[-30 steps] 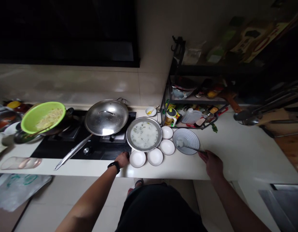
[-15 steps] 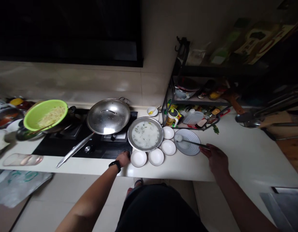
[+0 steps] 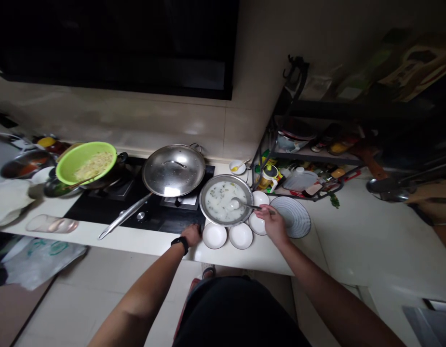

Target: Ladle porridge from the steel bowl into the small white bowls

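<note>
My right hand point(image 3: 273, 224) is closed around the handle of a ladle point(image 3: 239, 202). The ladle's bowl is at the white liquid with green bits in a round metal basin point(image 3: 206, 212); how deep it sits is hard to tell. My left hand point(image 3: 191, 235), with a dark watch on its wrist, rests with curled fingers at the right edge of the black cooktop point(image 3: 161, 222), beside a small white bowl point(image 3: 214, 236). Several such bowls ring the basin. Partly behind my right hand lies a blue-patterned plate point(image 3: 295, 214), wet or whitish in its middle.
A lidded pan point(image 3: 174, 171) sits on the cooktop, its long handle pointing toward the front edge. Further left are a green basin point(image 3: 69, 166) of pale shreds and a glass point(image 3: 51, 224) lying on its side. A spice rack point(image 3: 317, 156) stands at the back right.
My right hand has moved the ladle leftward from the patterned plate to the metal basin. My left hand stays by the cooktop edge. The view has shifted slightly.
</note>
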Available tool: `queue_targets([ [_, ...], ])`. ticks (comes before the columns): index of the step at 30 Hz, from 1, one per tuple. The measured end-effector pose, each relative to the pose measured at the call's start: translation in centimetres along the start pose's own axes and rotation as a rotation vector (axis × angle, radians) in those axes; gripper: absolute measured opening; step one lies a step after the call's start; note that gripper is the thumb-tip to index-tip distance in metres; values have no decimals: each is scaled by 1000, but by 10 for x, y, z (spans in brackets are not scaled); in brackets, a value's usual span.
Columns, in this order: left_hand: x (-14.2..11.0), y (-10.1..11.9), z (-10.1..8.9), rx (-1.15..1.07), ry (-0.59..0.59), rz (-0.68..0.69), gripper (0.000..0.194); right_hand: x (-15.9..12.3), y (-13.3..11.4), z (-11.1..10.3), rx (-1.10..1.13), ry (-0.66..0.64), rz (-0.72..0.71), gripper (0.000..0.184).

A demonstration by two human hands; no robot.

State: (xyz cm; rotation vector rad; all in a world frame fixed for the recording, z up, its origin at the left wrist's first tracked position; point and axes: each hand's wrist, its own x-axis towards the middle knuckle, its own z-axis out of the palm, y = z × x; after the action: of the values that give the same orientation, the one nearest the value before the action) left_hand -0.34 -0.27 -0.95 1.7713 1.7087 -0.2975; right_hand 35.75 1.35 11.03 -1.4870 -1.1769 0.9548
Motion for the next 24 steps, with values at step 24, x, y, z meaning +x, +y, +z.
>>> queue_targets([
  [24, 1, -1, -4, 16, -21, 14, 25, -30, 51, -167, -302, 357, 75, 53],
])
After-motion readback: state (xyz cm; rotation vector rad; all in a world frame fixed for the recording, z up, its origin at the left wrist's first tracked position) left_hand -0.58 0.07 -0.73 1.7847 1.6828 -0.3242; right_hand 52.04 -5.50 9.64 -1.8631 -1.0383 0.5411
